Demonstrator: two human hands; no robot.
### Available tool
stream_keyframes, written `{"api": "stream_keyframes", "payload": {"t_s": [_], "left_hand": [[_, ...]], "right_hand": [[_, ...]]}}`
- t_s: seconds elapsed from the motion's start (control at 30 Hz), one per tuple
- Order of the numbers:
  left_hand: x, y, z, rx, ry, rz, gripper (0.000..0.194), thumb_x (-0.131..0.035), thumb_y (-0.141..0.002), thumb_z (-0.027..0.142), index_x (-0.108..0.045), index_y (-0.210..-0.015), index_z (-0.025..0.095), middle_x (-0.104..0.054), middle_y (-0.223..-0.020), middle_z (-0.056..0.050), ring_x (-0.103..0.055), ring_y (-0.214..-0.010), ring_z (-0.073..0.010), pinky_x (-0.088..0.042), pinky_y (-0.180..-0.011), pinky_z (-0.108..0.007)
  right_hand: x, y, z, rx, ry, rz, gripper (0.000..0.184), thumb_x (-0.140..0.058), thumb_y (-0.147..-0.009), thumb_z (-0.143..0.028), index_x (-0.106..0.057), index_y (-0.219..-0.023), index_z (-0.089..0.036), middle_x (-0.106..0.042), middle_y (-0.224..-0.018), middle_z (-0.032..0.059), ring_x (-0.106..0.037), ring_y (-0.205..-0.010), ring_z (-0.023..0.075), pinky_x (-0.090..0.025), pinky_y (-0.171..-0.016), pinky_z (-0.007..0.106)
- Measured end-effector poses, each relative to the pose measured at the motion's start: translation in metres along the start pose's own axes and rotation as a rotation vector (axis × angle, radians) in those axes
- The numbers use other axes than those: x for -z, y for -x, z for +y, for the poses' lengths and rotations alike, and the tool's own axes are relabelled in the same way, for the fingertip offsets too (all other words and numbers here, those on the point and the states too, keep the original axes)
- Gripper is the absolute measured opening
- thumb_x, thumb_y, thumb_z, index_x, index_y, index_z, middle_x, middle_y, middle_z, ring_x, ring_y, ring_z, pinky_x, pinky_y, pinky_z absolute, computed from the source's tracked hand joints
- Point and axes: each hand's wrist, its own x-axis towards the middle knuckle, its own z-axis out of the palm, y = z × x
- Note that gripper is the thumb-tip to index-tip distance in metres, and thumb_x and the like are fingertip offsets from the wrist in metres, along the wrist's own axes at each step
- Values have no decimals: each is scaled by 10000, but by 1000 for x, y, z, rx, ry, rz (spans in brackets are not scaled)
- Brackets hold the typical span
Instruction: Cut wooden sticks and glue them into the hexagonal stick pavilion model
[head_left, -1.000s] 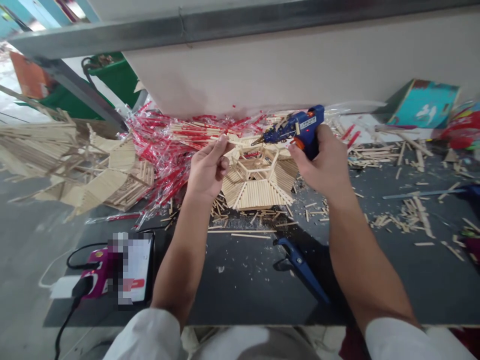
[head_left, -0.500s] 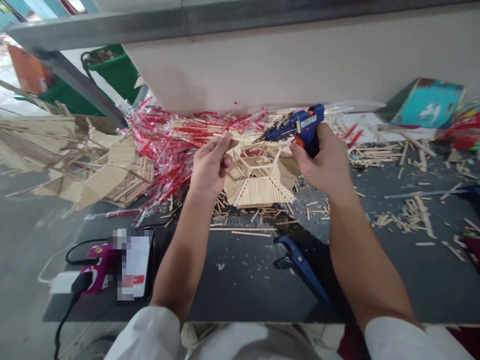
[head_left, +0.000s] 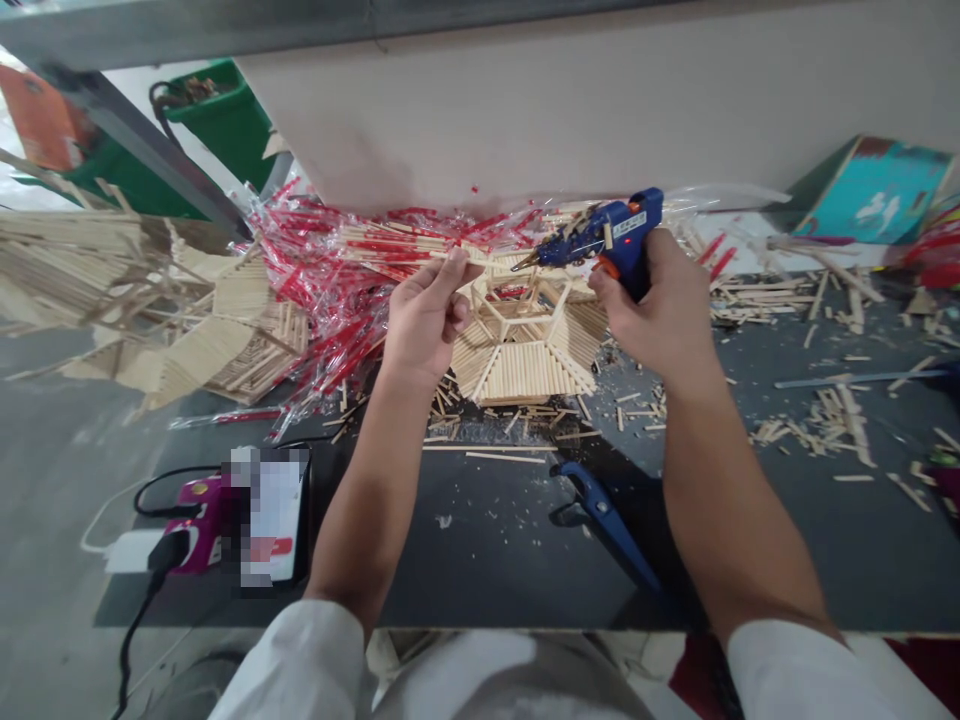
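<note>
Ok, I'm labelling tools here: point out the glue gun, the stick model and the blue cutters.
glue gun [head_left: 626,232]: head view, blue body.
stick model [head_left: 525,370]: head view, front panel.
blue cutters [head_left: 609,520]: head view, handle.

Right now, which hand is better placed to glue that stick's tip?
Likely right. The right hand grips the blue glue gun, nozzle aimed at the stick pinched in the left hand above the stick model.

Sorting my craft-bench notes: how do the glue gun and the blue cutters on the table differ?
The glue gun is gripped in the right hand, raised above the stick model; the blue cutters lie untouched on the dark table. The glue gun shows a white label and a red light; the blue cutters look plain. Both are blue.
</note>
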Motion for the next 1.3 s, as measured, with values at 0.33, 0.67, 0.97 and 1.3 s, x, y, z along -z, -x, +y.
{"api": "stream_keyframes", "payload": {"t_s": [0.33, 0.67, 0.97, 1.3], "left_hand": [[-1, 3, 2, 15, -14, 6, 256, -918, -817, 310, -705, -753, 185, -781, -817, -13, -462, -457, -9, -326, -368, -188], [-2, 4, 3, 14, -17, -2, 294, -910, -830, 361, -693, -749, 180, -783, -823, -17, -444, -449, -4, -319, -358, -173], [1, 1, 0, -54, -27, -6, 300, -888, -856, 350, -669, -717, 199, -779, -813, -12, -406, -436, -12, -275, -352, -224], [8, 1, 8, -760, -286, -27, 362, -843, -891, 525, -635, -830, 234, -778, -855, 31, -486, -419, -19, -220, -340, -279]], "right_hand": [[-2, 0, 4, 3, -30, 5, 456, -551, -960, -607, -639, -1262, -277, -717, -997, 126, -656, -915, 343, -517, -789, 461], [-1, -1, 3, -10, -35, 1, 392, -579, -954, -545, -650, -1217, -262, -707, -984, 130, -649, -912, 343, -498, -801, 463], [1, -1, 2, -33, -36, -1, 370, -597, -956, -541, -649, -1181, -252, -703, -979, 132, -664, -930, 346, -515, -816, 470], [-26, -7, 24, 34, -287, 168, 626, -821, -779, -671, -634, -1184, -232, -721, -1096, 89, -693, -992, 313, -594, -862, 507]]}}
